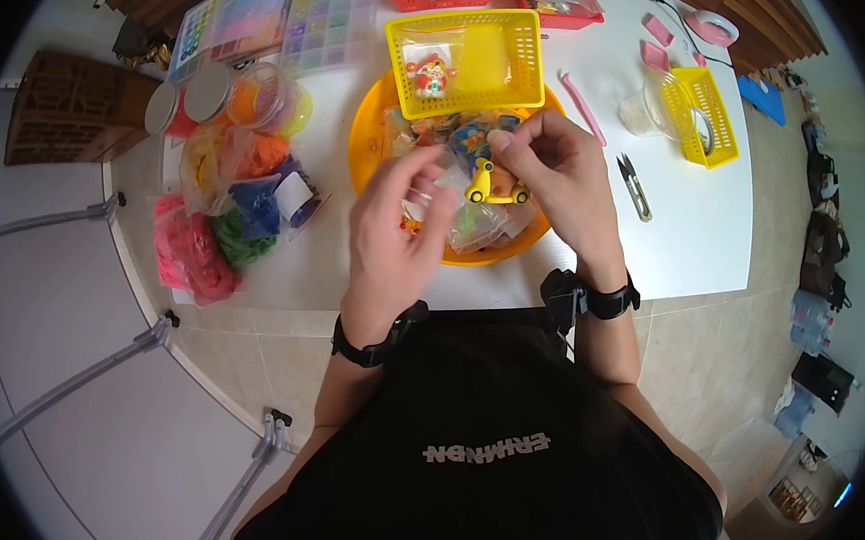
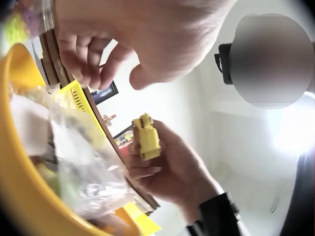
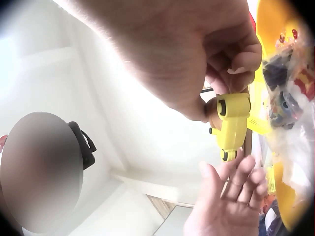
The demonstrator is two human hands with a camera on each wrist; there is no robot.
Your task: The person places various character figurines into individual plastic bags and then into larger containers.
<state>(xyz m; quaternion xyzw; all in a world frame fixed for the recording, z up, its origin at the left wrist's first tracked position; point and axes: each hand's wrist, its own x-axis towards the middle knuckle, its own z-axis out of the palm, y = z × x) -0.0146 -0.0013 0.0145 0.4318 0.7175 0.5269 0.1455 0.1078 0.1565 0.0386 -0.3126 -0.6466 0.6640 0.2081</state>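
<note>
My right hand [image 1: 575, 182] pinches a small yellow toy scooter [image 1: 499, 187] between thumb and fingers, above a round orange basin [image 1: 359, 145]. In the right wrist view the scooter [image 3: 234, 123] shows its dark wheels. Facing it, my left hand [image 1: 390, 238] hovers over the basin's left side, fingers relaxed and slightly bent. The right wrist view shows that left palm [image 3: 221, 206] turned up, fingertips right by the scooter's end. Clear plastic bags [image 2: 83, 162] with small colourful pieces fill the basin below both hands.
A yellow basket [image 1: 528, 58] holding a bagged figure overlaps the basin's far edge. Left are bagged coloured materials [image 1: 196, 256] and lidded jars [image 1: 210, 93]. At right lie thread snips [image 1: 634, 188], a pink tool [image 1: 583, 109] and another yellow basket [image 1: 714, 140]. Red trays [image 1: 570, 15] stand behind.
</note>
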